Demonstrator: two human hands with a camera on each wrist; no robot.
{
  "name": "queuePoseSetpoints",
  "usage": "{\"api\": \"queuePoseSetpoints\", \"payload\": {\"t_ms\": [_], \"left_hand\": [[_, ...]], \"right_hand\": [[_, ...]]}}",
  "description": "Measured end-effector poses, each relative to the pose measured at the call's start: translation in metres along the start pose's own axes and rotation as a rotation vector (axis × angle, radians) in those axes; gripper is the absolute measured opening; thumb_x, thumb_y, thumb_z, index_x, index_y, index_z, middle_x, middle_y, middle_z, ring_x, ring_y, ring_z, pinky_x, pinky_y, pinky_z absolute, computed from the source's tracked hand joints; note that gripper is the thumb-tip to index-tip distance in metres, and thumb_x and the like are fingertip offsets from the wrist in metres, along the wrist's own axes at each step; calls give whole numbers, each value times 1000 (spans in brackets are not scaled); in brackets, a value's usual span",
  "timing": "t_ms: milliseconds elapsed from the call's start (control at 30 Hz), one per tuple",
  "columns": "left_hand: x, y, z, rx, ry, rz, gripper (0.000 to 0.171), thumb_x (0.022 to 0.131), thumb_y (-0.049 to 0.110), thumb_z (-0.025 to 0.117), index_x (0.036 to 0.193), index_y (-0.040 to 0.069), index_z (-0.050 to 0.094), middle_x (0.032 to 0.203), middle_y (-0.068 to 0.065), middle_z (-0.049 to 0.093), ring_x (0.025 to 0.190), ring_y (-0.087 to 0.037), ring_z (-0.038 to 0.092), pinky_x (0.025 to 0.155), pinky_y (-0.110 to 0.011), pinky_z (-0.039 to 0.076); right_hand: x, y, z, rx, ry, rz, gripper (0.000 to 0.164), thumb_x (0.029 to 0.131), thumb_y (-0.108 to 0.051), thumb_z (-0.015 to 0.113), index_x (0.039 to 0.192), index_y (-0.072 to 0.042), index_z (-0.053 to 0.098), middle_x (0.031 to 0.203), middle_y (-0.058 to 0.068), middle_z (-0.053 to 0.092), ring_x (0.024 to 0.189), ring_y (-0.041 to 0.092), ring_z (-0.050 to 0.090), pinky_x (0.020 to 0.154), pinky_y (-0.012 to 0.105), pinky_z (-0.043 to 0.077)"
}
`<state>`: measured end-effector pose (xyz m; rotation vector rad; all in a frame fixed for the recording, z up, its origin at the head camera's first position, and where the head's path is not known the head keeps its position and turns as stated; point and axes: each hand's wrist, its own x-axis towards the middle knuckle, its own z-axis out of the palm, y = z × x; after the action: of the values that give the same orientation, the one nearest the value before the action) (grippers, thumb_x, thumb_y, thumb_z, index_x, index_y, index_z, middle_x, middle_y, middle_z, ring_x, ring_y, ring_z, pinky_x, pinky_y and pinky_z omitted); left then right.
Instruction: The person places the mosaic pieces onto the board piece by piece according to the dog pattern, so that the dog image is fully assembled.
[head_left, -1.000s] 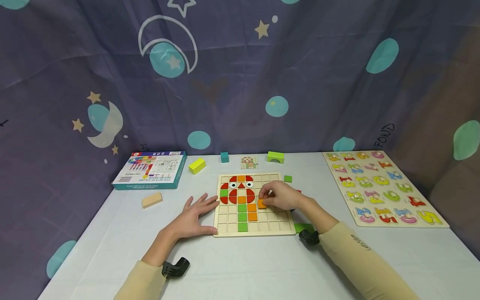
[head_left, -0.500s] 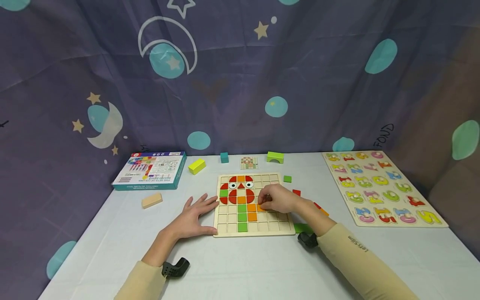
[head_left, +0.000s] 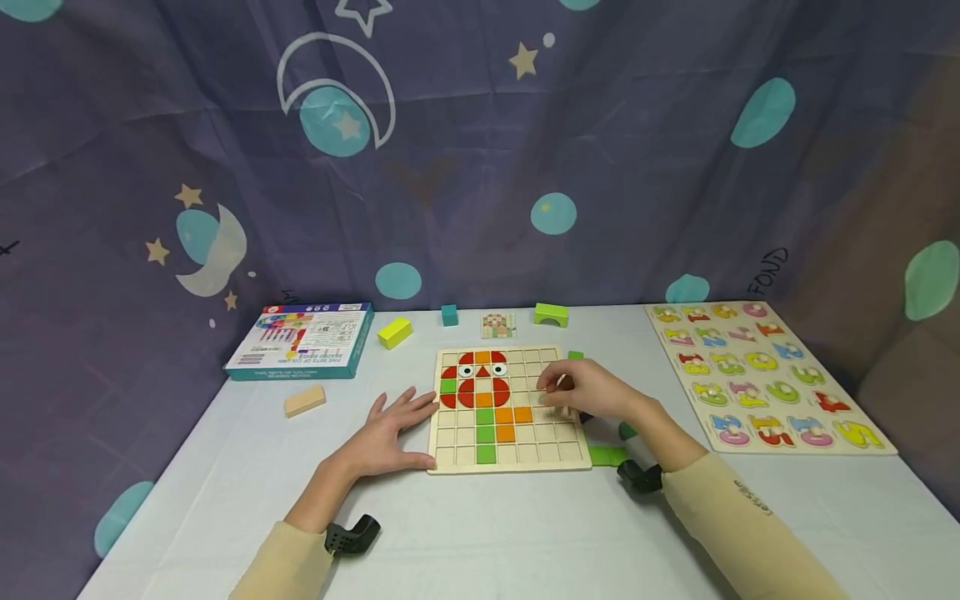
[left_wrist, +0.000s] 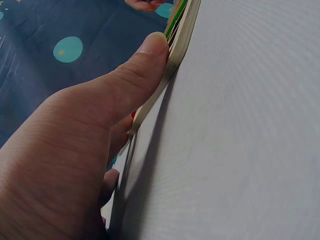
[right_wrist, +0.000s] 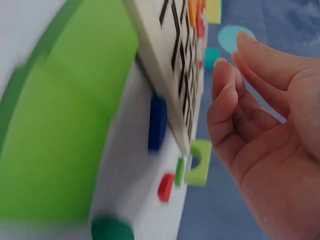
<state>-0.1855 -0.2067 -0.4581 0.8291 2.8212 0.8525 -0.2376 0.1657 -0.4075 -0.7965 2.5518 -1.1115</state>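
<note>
My left hand lies flat on the counter, thumb against the puzzle board. My right hand hovers empty, fingers loosely curled, over its right side. An owl's head and some orange and green squares are placed; most cells remain bare.

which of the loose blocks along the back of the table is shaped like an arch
The green block, right of the small pattern card. Its underside has a curved cut-out; the yellow block and teal block are solid.
</note>
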Motion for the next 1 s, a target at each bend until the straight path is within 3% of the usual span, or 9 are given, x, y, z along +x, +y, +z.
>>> {"api": "queuePoseSetpoints", "payload": {"t_ms": [400,733,1000], "left_hand": [[0,0,-1,-5,3,0,90,77,53,84,150,12,51,160,-2,38,152,-32,16,117,-63,-2],[1,-3,1,-9,-4,-7,92,76,55,84,151,13,50,160,0,37,153,-29,14,118,-61,-3],[1,-3,0,-3,-1,0,92,76,55,84,151,13,50,161,0,36,153,-29,15,118,-60,-3]], "right_hand": [[-40,24,-32,-24,84,88,17,93,-12,74,108,-4,70,94,3,63,80,22,58,67,29,51],[-72,43,-48,-63,74,170,20,91,-11,76,109,-4,70,95,2,62,85,22,57,68,27,53],[-95,56,-54,-58,70,184,17,88,-8,77,103,-7,70,93,2,64,86,23,56,70,27,51]]}}
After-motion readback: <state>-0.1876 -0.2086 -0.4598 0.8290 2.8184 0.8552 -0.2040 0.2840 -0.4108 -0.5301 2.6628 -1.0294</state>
